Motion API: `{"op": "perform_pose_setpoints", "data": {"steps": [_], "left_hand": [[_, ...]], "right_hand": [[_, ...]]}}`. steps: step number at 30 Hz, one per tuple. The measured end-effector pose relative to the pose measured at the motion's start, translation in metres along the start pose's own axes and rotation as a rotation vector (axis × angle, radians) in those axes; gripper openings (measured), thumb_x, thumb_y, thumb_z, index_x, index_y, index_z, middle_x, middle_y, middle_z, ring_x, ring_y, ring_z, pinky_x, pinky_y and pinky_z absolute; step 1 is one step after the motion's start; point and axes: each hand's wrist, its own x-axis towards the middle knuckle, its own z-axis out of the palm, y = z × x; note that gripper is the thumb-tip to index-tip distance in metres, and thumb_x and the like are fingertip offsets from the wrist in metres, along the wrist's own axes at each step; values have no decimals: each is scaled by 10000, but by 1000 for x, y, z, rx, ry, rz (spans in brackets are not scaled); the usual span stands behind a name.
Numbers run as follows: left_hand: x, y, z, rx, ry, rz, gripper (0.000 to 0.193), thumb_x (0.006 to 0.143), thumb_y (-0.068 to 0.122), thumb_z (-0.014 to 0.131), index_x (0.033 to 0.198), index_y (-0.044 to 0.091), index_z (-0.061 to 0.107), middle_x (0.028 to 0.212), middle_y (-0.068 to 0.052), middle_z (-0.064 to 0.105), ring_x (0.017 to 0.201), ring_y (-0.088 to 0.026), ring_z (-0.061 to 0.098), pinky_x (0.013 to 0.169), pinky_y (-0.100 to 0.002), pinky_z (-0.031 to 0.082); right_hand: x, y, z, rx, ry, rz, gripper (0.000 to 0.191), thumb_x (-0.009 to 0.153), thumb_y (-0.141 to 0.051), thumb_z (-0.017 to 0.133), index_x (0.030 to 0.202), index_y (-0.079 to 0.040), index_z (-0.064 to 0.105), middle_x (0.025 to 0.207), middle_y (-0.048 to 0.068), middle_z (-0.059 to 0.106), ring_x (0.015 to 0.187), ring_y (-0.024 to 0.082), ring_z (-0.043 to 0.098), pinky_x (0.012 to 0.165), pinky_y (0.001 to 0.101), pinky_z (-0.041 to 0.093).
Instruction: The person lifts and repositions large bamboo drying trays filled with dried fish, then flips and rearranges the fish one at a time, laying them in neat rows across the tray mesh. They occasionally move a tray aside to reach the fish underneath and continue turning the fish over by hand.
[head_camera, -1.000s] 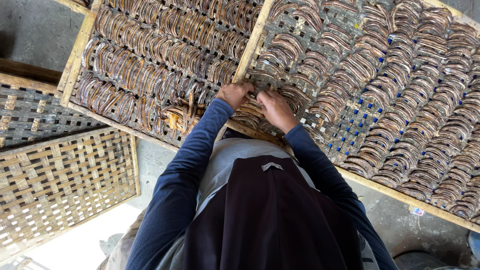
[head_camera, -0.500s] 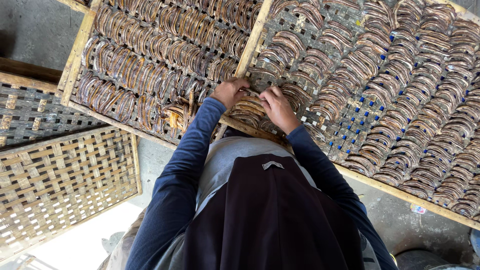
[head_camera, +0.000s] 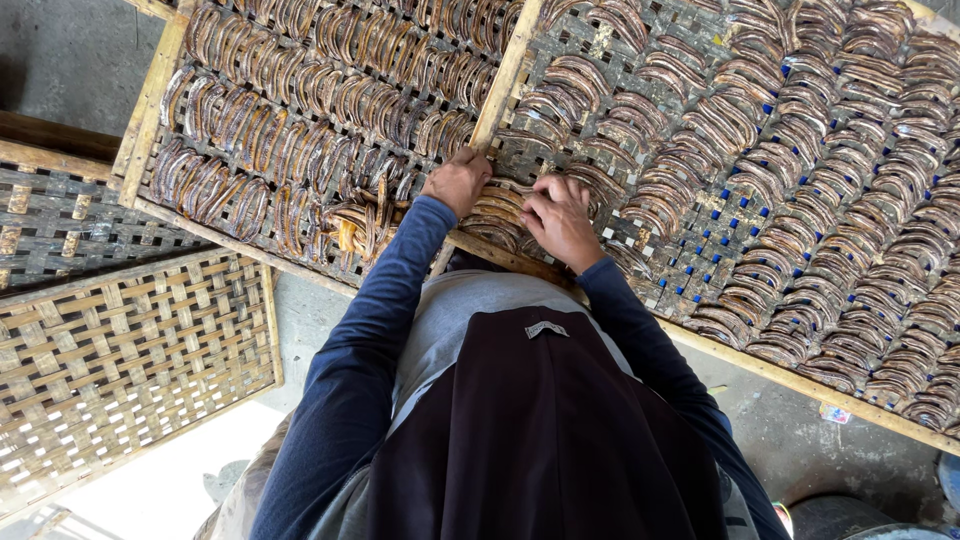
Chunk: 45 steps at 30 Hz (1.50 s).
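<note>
Looking down past a dark apron (head_camera: 540, 440) and blue sleeves (head_camera: 370, 340). Lying empty at the near left, a woven tray (head_camera: 110, 360) on the floor. Just beyond the chest, both hands resting on a wooden-framed rack (head_camera: 505, 75). Left hand (head_camera: 457, 181) pressing, fingers curled, by the frame's middle bar. Right hand (head_camera: 560, 218) gripping, fingers narrow, a curved brown strip (head_camera: 497, 207) from the pile between the hands. Stretching farther away, overlapping rows of strips (head_camera: 800, 200) covering the rack on both sides.
</note>
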Motion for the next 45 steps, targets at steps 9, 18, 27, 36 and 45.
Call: {"op": "perform_pose_setpoints", "data": {"steps": [9,18,27,36,45], "left_hand": [[-8,0,-5,-149,157,125,179,875,179,752,1021,79,729,1151,-146,670,956,-314,718,846,-410,605],[-16,-4,0,-149,277,191,100,878,143,762,969,103,772,1195,-79,675,1071,-291,686,948,-416,571],[-17,7,4,-137,319,199,319,868,292,779,1133,116,758,1333,-117,604,1152,-331,608,980,-459,477],[-21,18,15,-117,276,189,301,939,331,717,1183,157,748,1308,-64,649,1190,-306,609,1058,-456,441],[-18,13,5,-234,431,73,278,989,181,668,1261,127,690,1244,-110,699,1083,-323,665,992,-441,492]], "right_hand": [[16,5,3,-159,134,67,132,922,-156,716,1041,-109,685,1249,111,566,1133,288,548,915,488,444],[9,4,5,-9,230,-92,100,950,-82,669,1035,-61,618,1136,100,616,1045,283,646,955,454,512],[9,3,4,5,195,23,278,971,-57,645,1242,-68,706,1132,96,610,1044,281,522,871,447,369],[36,8,-5,-116,185,139,254,931,-87,666,1169,-172,636,1113,77,578,1159,274,536,927,430,401],[103,-11,-9,-158,165,-42,420,918,-156,710,1329,-105,648,1183,109,596,1090,338,536,947,488,430]]}}
